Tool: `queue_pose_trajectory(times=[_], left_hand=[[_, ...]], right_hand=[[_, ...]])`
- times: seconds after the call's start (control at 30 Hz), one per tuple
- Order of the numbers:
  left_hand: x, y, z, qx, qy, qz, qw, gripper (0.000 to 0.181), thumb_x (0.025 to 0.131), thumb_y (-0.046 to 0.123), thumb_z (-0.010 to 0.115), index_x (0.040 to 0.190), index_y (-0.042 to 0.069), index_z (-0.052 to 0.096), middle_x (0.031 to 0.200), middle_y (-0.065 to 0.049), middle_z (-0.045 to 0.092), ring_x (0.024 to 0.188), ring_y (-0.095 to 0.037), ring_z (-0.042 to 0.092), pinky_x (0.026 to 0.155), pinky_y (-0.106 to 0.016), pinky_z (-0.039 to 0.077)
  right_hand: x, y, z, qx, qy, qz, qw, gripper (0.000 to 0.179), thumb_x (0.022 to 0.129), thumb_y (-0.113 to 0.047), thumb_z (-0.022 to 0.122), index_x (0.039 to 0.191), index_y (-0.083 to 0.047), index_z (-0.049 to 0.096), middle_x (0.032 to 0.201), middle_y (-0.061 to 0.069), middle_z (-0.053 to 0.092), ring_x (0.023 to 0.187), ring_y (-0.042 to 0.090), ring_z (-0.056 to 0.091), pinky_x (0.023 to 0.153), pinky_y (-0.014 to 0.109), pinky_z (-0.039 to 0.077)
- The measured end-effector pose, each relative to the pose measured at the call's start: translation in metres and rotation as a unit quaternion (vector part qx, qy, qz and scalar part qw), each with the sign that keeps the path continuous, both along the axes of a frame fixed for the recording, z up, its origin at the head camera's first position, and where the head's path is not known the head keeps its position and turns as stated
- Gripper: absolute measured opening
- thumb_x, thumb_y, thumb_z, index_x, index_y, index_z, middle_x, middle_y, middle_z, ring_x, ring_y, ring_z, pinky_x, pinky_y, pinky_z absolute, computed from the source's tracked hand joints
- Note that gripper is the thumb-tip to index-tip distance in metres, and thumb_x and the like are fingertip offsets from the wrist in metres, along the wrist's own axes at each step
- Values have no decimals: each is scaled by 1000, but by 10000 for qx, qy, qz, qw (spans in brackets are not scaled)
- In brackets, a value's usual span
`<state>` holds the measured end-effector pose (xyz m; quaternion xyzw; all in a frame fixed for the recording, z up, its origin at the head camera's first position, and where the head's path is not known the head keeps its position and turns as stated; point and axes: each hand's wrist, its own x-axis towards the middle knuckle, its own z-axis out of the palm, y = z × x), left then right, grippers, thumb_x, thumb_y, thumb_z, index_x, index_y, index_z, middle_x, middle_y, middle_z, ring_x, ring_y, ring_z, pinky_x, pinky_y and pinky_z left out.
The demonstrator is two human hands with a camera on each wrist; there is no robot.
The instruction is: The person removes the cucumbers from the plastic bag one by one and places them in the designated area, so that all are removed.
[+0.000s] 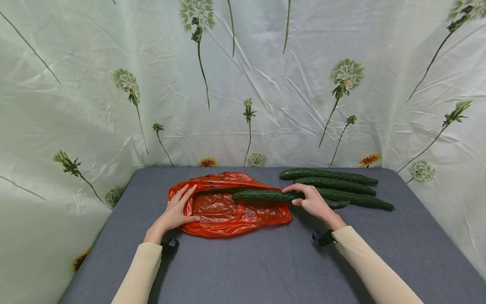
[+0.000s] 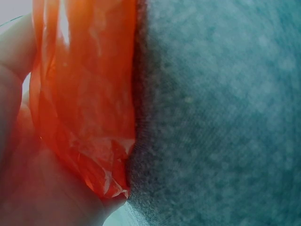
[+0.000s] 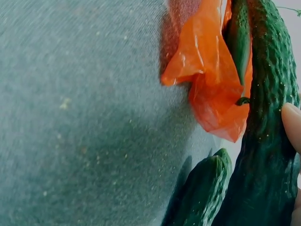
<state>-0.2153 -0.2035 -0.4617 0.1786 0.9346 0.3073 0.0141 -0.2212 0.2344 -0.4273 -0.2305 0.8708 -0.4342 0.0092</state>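
The red plastic bag (image 1: 224,230) lies on its side with its mouth spread toward the right. My left hand (image 1: 176,211) rests on the bag's left part, fingers straight and apart, thumb stretched along the mouth; in the left wrist view the red film (image 2: 89,84) lies against the palm. With thumb and fingers my right hand (image 1: 313,202) grips a long dark green cucumber (image 1: 262,195) near its middle. Its left end reaches over the bag's mouth. Behind it, another cucumber (image 3: 240,42) shows inside the bag, partly hidden by the film.
Right of the bag, several cucumbers lie side by side, the far one (image 1: 328,173) near the table's back edge and the nearest (image 1: 364,200) just beyond my right hand. A grey cloth (image 1: 243,270) covers the table. A flower-printed curtain (image 1: 265,84) hangs behind.
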Motion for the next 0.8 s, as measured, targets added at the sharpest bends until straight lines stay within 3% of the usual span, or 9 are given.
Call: queue_pose_trajectory(times=[0.37, 0.8], left_hand=[[0, 1, 1, 9, 39, -19, 10000, 97, 76, 28, 82, 151, 7, 24, 153, -25, 14, 137, -50, 11, 98, -75, 7], [0, 1, 1, -77, 18, 16, 10000, 99, 75, 31, 82, 151, 7, 24, 153, -25, 15, 137, -50, 11, 98, -75, 8]], right_hand=[[2, 13, 1, 100, 11, -47, 9999, 41, 81, 12, 63, 115, -10, 69, 119, 10, 64, 119, 33, 51, 88, 52, 44], [6, 28, 0, 83, -46, -20, 10000, 41, 82, 13, 61, 117, -9, 67, 122, 13, 62, 121, 36, 49, 93, 57, 41]])
